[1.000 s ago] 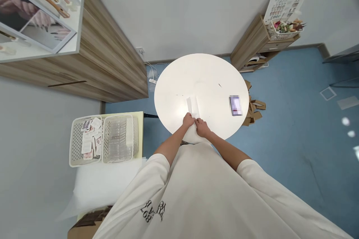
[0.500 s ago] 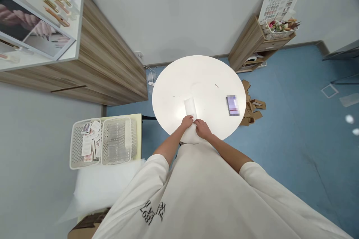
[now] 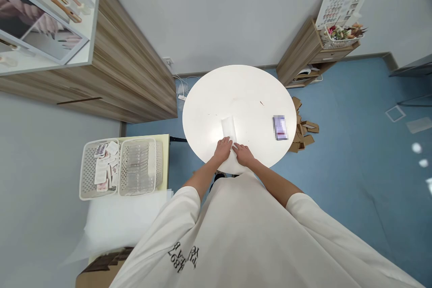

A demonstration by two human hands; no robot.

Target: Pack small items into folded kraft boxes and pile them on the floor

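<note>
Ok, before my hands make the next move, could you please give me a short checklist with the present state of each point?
1. Left hand at the near part of the white piece: ok.
2. Right hand close beside the left one: ok.
3. Far end of the white piece uncovered on the round table: ok.
4. Purple item apart from both hands: ok, it lies near the table's right edge.
5. Tabletop without specks or marks: not ok, a small dark mark shows beyond the hands.
6. White piece even under the fingers: cannot tell, the hands cover it.
</note>
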